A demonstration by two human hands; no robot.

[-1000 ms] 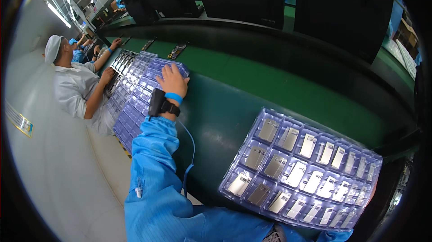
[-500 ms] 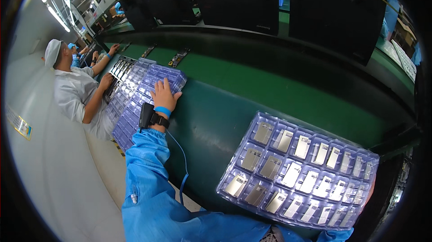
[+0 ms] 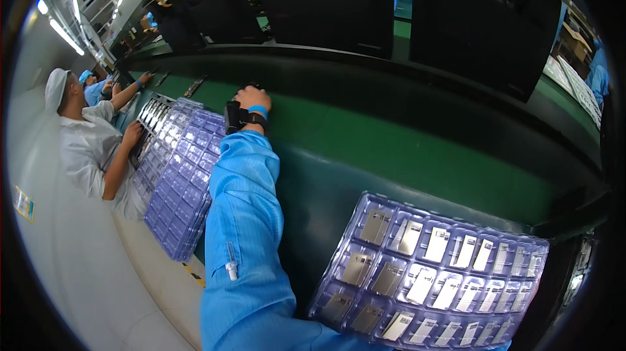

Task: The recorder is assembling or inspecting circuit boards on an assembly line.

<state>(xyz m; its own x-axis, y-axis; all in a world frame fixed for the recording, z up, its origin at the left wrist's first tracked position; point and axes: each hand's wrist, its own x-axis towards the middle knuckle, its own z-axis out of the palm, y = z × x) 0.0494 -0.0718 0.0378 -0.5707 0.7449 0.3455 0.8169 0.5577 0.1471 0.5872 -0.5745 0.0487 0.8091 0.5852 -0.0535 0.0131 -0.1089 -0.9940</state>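
My left hand (image 3: 254, 98) reaches forward onto the green work surface, its fingers curled down over a small dark circuit board (image 3: 253, 85). Most of that board is hidden under the hand. At the lower right, a clear purple plastic tray (image 3: 377, 271) is tilted toward me, with flat silver metal pieces (image 3: 409, 238) in its pockets. My right hand supports this tray at its right side and is almost wholly hidden behind it. Left of my left forearm lies a stack of similar purple trays (image 3: 179, 198), whose top pockets look bare.
Two more circuit boards (image 3: 194, 87) lie farther left along the green surface (image 3: 365, 129). A co-worker in white (image 3: 88, 149) works at the left beside a tray of parts (image 3: 155, 113). Large black panels (image 3: 326, 8) stand along the back.
My left hand has left the stacked trays, moved forward and right, and closed over the circuit board. The view has shifted right; the filled tray sits slightly lower in it.
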